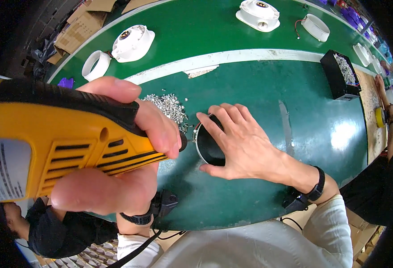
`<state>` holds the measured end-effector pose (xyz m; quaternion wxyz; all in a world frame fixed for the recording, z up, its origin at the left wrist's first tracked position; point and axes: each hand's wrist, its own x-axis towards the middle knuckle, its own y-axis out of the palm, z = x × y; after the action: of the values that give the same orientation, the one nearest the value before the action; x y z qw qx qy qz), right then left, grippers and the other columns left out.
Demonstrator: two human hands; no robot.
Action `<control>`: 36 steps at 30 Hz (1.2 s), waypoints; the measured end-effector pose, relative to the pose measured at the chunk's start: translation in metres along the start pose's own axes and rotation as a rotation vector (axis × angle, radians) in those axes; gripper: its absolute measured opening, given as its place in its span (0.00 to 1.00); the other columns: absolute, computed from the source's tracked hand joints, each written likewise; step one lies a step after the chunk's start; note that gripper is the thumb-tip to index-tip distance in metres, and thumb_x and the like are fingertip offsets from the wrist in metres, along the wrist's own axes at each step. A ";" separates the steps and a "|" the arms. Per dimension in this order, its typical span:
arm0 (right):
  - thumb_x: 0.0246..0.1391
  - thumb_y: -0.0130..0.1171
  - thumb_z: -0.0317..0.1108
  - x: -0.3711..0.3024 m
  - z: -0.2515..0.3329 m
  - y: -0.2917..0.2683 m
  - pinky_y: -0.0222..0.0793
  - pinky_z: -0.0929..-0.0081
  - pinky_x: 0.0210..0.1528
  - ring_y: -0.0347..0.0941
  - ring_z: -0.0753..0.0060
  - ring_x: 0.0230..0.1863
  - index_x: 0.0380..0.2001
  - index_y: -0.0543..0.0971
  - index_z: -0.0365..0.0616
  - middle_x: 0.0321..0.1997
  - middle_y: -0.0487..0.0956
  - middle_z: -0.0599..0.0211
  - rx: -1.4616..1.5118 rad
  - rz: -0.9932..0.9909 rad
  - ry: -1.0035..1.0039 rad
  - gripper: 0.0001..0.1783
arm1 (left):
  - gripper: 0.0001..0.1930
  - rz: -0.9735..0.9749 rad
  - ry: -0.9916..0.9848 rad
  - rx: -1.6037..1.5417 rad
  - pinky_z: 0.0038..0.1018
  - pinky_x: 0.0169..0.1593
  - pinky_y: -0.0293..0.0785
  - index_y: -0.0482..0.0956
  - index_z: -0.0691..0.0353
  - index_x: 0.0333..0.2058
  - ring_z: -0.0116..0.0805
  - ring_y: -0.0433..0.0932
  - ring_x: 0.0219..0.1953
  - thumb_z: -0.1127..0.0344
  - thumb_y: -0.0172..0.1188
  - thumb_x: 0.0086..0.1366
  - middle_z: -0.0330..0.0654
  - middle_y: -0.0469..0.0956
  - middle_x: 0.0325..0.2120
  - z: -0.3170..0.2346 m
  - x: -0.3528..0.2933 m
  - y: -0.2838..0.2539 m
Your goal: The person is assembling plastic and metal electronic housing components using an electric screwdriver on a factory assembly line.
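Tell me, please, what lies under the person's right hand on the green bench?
Under the right hand sits a round black part with a shiny metal rim, resting on the green bench. Its left portion shows; the palm and fingers cover the rest, so its inside cannot be seen.

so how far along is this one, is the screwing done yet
Hard to call done: no driven screw shows on the black round part. In hand: the right hand steadies that part on the green table, while the left hand holds the yellow power screwdriver beside it. Left: the pile of loose screws is large, and white housings wait on the belt behind.
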<state>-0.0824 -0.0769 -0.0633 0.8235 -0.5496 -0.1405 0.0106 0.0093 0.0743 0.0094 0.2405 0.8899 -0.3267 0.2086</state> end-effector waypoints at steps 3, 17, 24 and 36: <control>0.35 0.61 0.55 -0.001 -0.001 0.001 0.55 0.58 0.56 0.60 0.52 0.53 0.53 0.65 0.36 0.50 0.64 0.52 -0.003 0.004 0.003 0.45 | 0.46 0.022 0.013 0.028 0.25 0.14 0.63 0.61 0.65 0.49 0.29 0.63 0.12 0.23 0.38 0.52 0.39 0.66 0.17 0.001 0.001 0.000; 0.36 0.60 0.55 -0.002 -0.001 0.001 0.54 0.58 0.57 0.60 0.51 0.53 0.54 0.64 0.36 0.51 0.64 0.51 -0.008 0.003 0.006 0.44 | 0.42 0.076 -0.037 -0.057 0.26 0.14 0.64 0.63 0.66 0.44 0.31 0.64 0.12 0.26 0.44 0.53 0.41 0.67 0.17 0.009 0.003 0.002; 0.36 0.60 0.55 0.000 0.003 -0.003 0.55 0.57 0.57 0.60 0.51 0.54 0.54 0.64 0.37 0.51 0.65 0.52 0.022 0.000 -0.005 0.44 | 0.41 -0.078 -0.163 -0.060 0.25 0.14 0.63 0.63 0.65 0.43 0.31 0.64 0.10 0.27 0.45 0.53 0.40 0.66 0.12 0.002 0.008 0.005; 0.35 0.62 0.57 0.000 0.002 -0.010 0.51 0.54 0.60 0.57 0.48 0.58 0.57 0.61 0.37 0.55 0.62 0.48 0.041 0.085 0.033 0.50 | 0.40 -0.057 -0.071 -0.007 0.26 0.15 0.64 0.61 0.67 0.47 0.31 0.65 0.12 0.30 0.44 0.57 0.41 0.66 0.14 0.000 0.013 -0.013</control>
<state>-0.0845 -0.0791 -0.0532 0.8357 -0.5379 -0.1033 0.0393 0.0274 0.0774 0.0125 0.2378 0.9049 -0.3102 0.1685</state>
